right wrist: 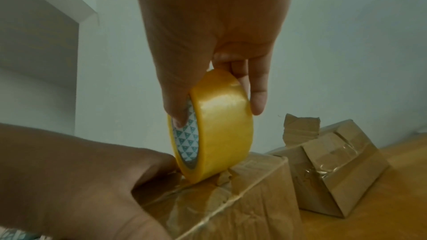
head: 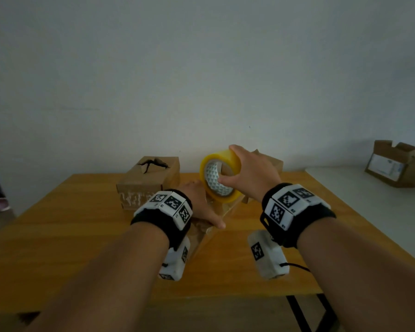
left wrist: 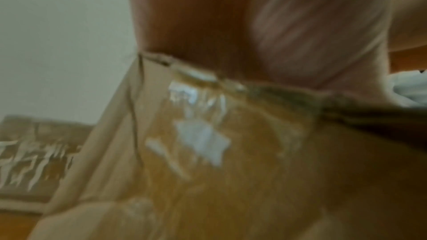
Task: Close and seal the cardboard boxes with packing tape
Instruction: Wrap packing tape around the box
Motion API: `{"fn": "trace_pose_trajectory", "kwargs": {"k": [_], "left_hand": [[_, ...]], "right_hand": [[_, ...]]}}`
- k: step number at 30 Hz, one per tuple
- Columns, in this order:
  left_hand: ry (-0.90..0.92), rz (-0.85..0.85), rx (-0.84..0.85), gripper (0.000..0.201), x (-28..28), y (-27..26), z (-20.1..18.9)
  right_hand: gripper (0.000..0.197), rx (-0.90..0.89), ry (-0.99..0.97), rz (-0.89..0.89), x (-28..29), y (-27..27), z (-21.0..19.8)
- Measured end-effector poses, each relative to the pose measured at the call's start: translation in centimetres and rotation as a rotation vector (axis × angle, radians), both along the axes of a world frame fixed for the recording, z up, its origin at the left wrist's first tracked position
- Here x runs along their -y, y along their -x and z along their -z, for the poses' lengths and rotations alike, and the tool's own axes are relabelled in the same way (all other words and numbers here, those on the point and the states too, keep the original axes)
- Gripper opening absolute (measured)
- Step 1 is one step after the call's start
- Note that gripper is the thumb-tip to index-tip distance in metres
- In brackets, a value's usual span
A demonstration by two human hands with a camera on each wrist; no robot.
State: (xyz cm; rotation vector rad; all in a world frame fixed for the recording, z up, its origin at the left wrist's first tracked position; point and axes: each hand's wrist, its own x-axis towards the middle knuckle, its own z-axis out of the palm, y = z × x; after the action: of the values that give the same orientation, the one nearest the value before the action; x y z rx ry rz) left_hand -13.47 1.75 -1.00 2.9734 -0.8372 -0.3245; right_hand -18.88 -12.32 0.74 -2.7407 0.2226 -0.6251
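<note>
- right hand clamped on the yellow tape roll, thumb hooked inside the core, other fingers over the outer face
- tape roll stands on edge, its bottom rim touching the top of the near cardboard box
- left hand lies flat on the top of the near cardboard box just beside the roll, fingers straight, pressing down, not curled round anything
- left wrist view is blurred; shows palm against the box edge and glossy tape patches on the box side
- near cardboard box sits mid table, mostly hidden by the hands in head view; crinkled clear tape on its top
- second box at back left of table, top torn open, white scuffed strip on its front
- third box behind and right of the near one, apart from it, taped, one flap sticking up
- fourth box with a white label on a pale surface far right, flaps open
</note>
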Motion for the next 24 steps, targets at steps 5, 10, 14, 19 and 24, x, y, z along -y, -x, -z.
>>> {"fn": "trace_pose_trajectory", "kwargs": {"k": [5,10,14,19,24], "left_hand": [[0.081,-0.008,0.054,0.094,-0.6,-0.2,0.5],[0.128,0.013,-0.055,0.091,-0.7,-1.1,0.5],[0.153,0.006,-0.072,0.090,-0.9,-1.3,0.7],[0.182,0.020,-0.136,0.094,-0.8,-1.9,0.8],[0.197,0.010,-0.163,0.077,-0.9,-2.2,0.9]], "right_hand": [[0.080,0.006,-0.032,0.003,-0.6,0.2,0.2],[0.079,-0.027,-0.064,0.004,-0.7,0.1,-0.2],[0.078,-0.026,-0.066,0.007,-1.1,0.1,0.0],[0.078,-0.040,-0.067,0.014,-1.2,0.2,-0.5],[0.075,-0.059,-0.029,0.020,-1.4,0.4,-0.7]]}}
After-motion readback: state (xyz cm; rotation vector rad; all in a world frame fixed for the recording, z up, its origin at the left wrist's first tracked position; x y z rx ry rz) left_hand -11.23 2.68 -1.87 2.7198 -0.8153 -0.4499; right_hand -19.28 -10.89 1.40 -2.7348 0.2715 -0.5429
